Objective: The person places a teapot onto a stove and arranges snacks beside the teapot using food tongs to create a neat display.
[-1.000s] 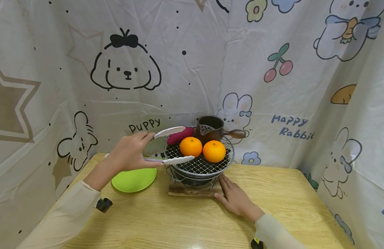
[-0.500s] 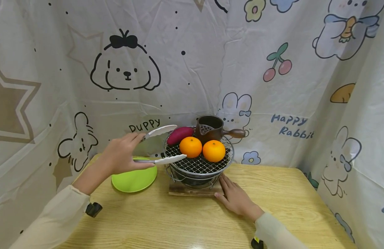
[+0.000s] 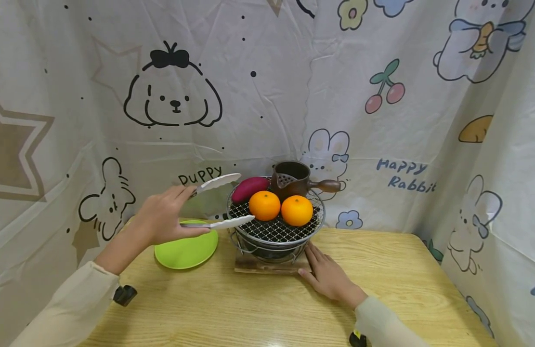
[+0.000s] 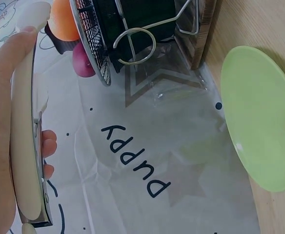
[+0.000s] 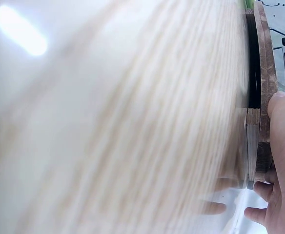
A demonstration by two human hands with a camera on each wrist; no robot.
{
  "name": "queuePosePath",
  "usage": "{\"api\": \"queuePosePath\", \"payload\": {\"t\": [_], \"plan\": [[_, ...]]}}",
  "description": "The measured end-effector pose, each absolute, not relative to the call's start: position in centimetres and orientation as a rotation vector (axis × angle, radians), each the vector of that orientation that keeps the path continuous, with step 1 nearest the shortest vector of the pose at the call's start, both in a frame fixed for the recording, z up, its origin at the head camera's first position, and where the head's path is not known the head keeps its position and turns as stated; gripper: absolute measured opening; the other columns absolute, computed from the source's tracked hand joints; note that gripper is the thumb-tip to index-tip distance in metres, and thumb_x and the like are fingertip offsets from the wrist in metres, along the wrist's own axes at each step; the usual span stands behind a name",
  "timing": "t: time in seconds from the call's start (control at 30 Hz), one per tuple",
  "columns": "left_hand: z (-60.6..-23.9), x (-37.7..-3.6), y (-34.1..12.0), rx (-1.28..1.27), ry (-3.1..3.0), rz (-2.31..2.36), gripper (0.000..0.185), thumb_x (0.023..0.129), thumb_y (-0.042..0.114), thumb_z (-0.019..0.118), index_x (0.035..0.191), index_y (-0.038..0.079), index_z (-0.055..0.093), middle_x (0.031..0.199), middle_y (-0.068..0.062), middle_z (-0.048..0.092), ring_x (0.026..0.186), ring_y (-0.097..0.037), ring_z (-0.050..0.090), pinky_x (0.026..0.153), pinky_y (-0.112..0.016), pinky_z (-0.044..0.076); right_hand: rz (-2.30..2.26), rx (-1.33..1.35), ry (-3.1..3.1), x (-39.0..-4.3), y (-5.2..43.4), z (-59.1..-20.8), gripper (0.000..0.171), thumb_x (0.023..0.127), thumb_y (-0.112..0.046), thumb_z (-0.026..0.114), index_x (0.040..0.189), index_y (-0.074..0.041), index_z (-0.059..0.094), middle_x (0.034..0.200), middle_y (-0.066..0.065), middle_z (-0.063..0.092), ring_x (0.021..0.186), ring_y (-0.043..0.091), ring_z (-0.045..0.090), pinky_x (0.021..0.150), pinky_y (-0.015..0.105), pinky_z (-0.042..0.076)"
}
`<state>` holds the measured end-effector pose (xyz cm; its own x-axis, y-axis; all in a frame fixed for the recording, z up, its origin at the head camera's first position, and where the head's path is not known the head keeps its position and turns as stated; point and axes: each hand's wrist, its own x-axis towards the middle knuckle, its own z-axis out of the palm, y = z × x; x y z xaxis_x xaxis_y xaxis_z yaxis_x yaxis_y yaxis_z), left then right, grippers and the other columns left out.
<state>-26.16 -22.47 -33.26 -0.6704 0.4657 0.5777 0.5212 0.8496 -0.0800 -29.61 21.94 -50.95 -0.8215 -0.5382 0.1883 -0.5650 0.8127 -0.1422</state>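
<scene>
My left hand [image 3: 161, 217] holds a pair of tongs [image 3: 230, 222], their white tips spread apart left of the food. On the round mesh grill [image 3: 278, 233] lie a purple-red sweet potato [image 3: 249, 189], an orange [image 3: 264, 206] and a second orange [image 3: 297, 211]. A brown side-handled pot [image 3: 298, 184] stands behind the fruit. Down at the grill's wooden base [image 3: 267, 268], my right hand [image 3: 332, 279] holds the right front corner. The right wrist view shows the thumb against the base [image 5: 267, 63] and fingertips lower down. Tongs and left hand [image 4: 1, 122] fill the left wrist view's left side.
A green plate [image 3: 187, 253] lies on the wooden table [image 3: 258, 308], left of the grill and under the tongs. A printed curtain [image 3: 258, 120] hangs close behind the table and along both sides.
My left hand has drawn the tongs back to the left, away from the sweet potato and front orange. The food and my right hand stay in place.
</scene>
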Motion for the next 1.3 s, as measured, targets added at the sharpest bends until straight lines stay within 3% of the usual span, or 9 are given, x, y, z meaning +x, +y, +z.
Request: {"api": "queuePosePath", "payload": {"t": [0.27,0.5,0.63,0.8,0.93,1.17,1.3], "plan": [[-33.7,-26.1,-22.9,-0.732,-2.390,-0.143,0.100,0.072,0.067,0.079,0.138,-0.003,0.052,0.117,-0.019,0.067,0.074,-0.023,0.060,0.045,-0.025,0.043,0.281,0.867,-2.844,-29.6,21.8,-50.9,0.072,0.107,-0.045,0.046,0.155,0.007,0.033,0.164,0.025,0.029,0.149,0.042,0.037,0.113,0.057,0.042],[-34.5,-25.9,-23.9,-0.711,-2.417,-0.121,0.099,0.073,0.067,0.078,0.137,-0.003,0.051,0.113,-0.017,0.068,0.070,-0.018,0.054,0.044,-0.021,0.035,0.306,0.870,-2.823,-29.6,21.8,-51.1,0.072,0.106,-0.045,0.048,0.154,0.007,0.035,0.164,0.025,0.030,0.148,0.042,0.038,0.112,0.058,0.043],[-35.3,-25.8,-24.7,-0.731,-2.385,-0.100,0.099,0.076,0.075,0.071,0.134,-0.004,0.053,0.107,-0.016,0.067,0.066,-0.015,0.049,0.044,-0.019,0.031,0.309,0.872,-2.820,-29.6,21.8,-51.2,0.072,0.106,-0.045,0.048,0.154,0.007,0.035,0.164,0.025,0.030,0.148,0.042,0.038,0.112,0.058,0.043],[-36.5,-25.8,-25.6,-0.804,-2.275,-0.069,0.103,0.081,0.086,0.053,0.128,-0.006,0.056,0.108,-0.018,0.068,0.072,-0.023,0.064,0.042,-0.025,0.041,0.299,0.867,-2.832,-29.7,21.9,-51.3,0.073,0.106,-0.046,0.048,0.155,0.006,0.034,0.164,0.025,0.029,0.149,0.041,0.038,0.112,0.057,0.043],[-37.4,-25.8,-26.3,-0.854,-2.224,-0.070,0.103,0.081,0.084,0.056,0.129,-0.007,0.057,0.112,-0.021,0.069,0.084,-0.032,0.071,0.047,-0.035,0.053,0.302,0.858,-2.857,-29.7,21.9,-51.2,0.073,0.106,-0.046,0.048,0.156,0.005,0.032,0.165,0.024,0.027,0.150,0.041,0.036,0.114,0.057,0.042],[-38.7,-25.8,-27.5,-0.916,-2.178,-0.039,0.101,0.078,0.085,0.057,0.125,-0.004,0.059,0.098,-0.013,0.067,0.067,-0.020,0.064,0.049,-0.036,0.053,0.316,0.860,-2.862,-29.6,21.8,-51.2,0.073,0.106,-0.046,0.048,0.156,0.006,0.032,0.165,0.024,0.027,0.150,0.041,0.035,0.114,0.057,0.042],[-39.6,-25.7,-27.7,-0.955,-2.186,-0.004,0.100,0.069,0.080,0.070,0.126,-0.002,0.059,0.100,-0.011,0.067,0.078,-0.021,0.067,0.060,-0.038,0.059,0.302,0.862,-2.861,-29.6,21.7,-51.0,0.073,0.107,-0.045,0.046,0.156,0.006,0.031,0.165,0.025,0.026,0.150,0.042,0.035,0.114,0.058,0.041]]}}
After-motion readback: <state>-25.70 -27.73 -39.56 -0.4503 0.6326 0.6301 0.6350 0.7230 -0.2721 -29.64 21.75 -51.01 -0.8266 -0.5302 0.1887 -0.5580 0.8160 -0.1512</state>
